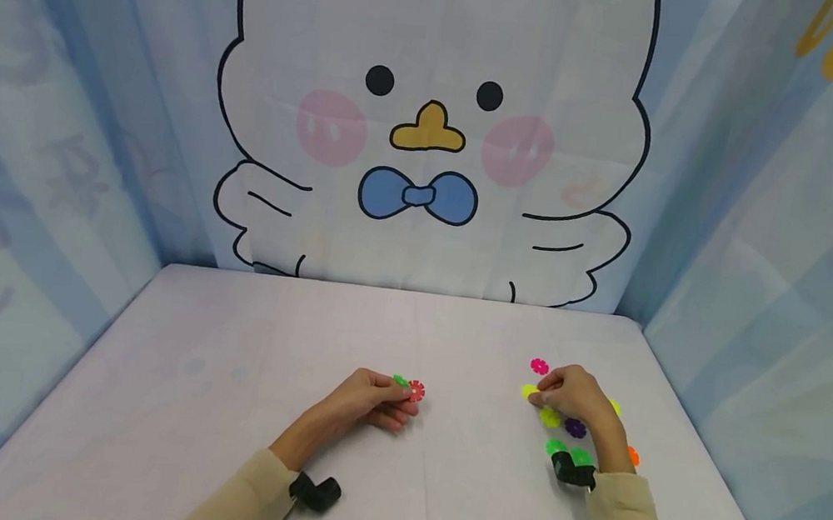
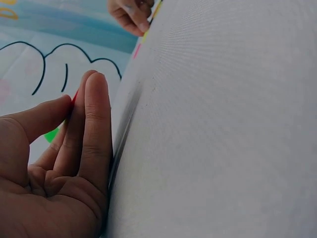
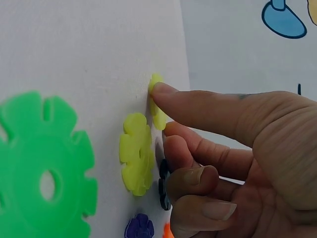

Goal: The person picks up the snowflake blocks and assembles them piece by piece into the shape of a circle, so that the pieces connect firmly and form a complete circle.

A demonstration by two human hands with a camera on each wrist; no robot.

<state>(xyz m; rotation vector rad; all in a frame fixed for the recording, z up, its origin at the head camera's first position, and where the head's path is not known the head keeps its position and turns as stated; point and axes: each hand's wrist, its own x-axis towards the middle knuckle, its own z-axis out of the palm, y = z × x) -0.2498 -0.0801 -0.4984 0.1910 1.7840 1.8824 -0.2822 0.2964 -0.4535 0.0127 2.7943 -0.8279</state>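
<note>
Over the middle of the table, my left hand [image 1: 365,397] pinches a red flower-shaped plastic piece [image 1: 416,391] between thumb and fingers. A green flower piece [image 1: 401,381] sits right beside the red one, partly hidden by the hand; its edge [image 2: 51,135] also shows behind the fingers in the left wrist view. On the right, my right hand [image 1: 578,393] has thumb and forefinger pinching a yellow flower piece [image 3: 157,113], tilted up on edge. Just beside it lies a second yellow flower piece [image 3: 134,154]. A pink flower piece [image 1: 539,366] is beyond the fingertips.
Under and around the right forearm lie a purple flower piece [image 1: 575,428], green pieces [image 1: 582,457], an orange piece [image 1: 634,456] and another yellow one [image 1: 616,407]. A black piece [image 3: 163,184] shows in the right wrist view. Printed curtains [image 1: 417,252] border the white table [image 1: 226,359].
</note>
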